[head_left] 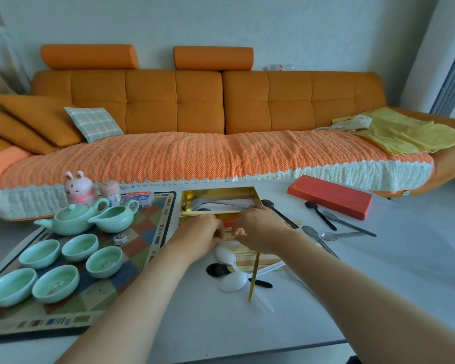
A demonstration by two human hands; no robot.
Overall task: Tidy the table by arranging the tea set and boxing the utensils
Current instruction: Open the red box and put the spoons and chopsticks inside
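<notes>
Left hand (202,233) and right hand (260,227) curl fingers over pale sticks (247,254) by the gold box (256,197); their hold is hidden

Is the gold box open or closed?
Open: a spoon shows inside the gold box, and the red lid lies apart on the table.

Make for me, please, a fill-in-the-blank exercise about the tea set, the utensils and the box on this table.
1. The pale green ceramic cups on the chequered mat number ____.
2. The flat red cardboard lid lies to the ____ of the open gold box.
3. The silver metal spoon lies ____ the gold box.
Missing words: five; right; inside.
</notes>
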